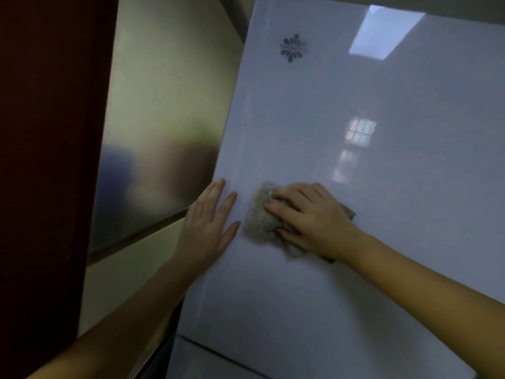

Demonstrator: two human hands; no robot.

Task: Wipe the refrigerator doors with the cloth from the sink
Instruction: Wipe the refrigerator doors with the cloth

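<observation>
Surface: I see a glossy pale upper door [355,105] of the refrigerator, filling most of the head view. It is shiny enough to mirror a bright rectangle of light [386,32] near its top and a smaller window-like glare [359,132] at mid height. A dark flower-shaped emblem [293,47] sits high on the door; its lettering is too blurred for me to read. A thin dark seam [218,354] runs across the bottom, with a second door [207,362] just below it.

Room: dim. A brushed metal panel [164,119] stands to the left of the refrigerator and gives back hazy coloured shapes. A dark red surface [46,160] fills the far left.

Count: two doors, one emblem, one cloth, two hands, both forearms bare.

Cloth [258,217]: grey, bunched, flat against the upper door, low and toward its left side. The right hand [308,214] lies on top of it, fingers curled into the fabric and thumb tucked beneath, pressing it to the door.

Left hand [207,222]: fingers straight and spread, palm flat on the door at its left edge, just beside the cloth and not touching it.
</observation>
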